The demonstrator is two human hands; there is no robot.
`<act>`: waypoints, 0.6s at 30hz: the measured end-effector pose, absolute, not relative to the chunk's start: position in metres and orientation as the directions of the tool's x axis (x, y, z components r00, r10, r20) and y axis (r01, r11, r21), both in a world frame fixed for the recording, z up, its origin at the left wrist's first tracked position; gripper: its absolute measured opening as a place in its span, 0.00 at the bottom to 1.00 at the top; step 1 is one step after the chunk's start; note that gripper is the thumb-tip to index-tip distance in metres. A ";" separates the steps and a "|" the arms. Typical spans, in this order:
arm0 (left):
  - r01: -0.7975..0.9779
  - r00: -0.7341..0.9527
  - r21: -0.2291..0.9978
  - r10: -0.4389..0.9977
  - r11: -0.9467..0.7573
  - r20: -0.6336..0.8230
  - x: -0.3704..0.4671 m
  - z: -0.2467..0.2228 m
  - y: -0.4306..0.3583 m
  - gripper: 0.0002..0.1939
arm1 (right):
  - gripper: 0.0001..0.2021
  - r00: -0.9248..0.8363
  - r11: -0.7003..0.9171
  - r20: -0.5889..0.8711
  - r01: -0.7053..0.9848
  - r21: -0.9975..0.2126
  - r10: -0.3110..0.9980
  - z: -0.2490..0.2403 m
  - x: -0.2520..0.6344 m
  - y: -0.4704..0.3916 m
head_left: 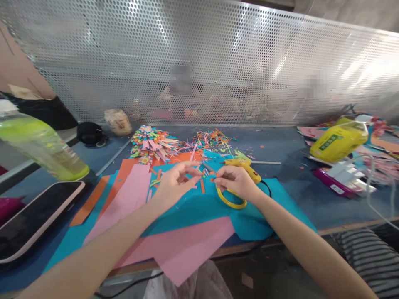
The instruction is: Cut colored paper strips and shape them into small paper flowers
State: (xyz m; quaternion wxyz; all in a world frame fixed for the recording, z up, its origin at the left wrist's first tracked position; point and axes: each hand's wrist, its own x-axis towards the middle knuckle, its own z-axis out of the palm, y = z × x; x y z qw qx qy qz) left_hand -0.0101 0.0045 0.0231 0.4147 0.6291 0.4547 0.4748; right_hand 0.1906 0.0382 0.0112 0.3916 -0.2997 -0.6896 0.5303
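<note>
My left hand [179, 181] hovers over the blue paper [187, 216], its thumb and fingers curled toward each other. A tiny greenish bit shows near the fingertips, too small to name. Close to its right, my right hand [236, 181] pinches a small orange paper piece [213, 179]. Scissors with a yellow handle [232, 204] are under my right hand, partly covered by it. A yellow glue gun [246, 167] lies just behind that hand. Around my left hand are narrow orange paper strips [203, 187] and pink and green ones.
Fringed paper flowers [152, 143] are heaped behind, beside a pile of paper scraps [212, 139]. Pink sheets [190, 249] overhang the table edge. At left are a phone [40, 216] and a green bottle [43, 143]; at right, a yellow package [338, 141] and a white cable [370, 187].
</note>
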 end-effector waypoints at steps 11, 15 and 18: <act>0.181 0.251 0.915 0.917 -0.360 0.311 -0.011 0.016 0.004 0.15 | 0.11 -0.579 0.217 0.156 0.037 -0.975 0.800 0.013 0.191 0.032; 0.150 0.245 0.923 0.918 -0.355 0.313 -0.009 0.016 0.003 0.16 | 0.10 -0.582 0.224 0.167 0.028 -0.974 0.796 0.013 0.191 0.031; 0.140 0.234 0.926 0.920 -0.351 0.314 -0.009 0.016 0.003 0.16 | 0.10 -0.586 0.234 0.176 0.024 -0.972 0.791 0.013 0.191 0.031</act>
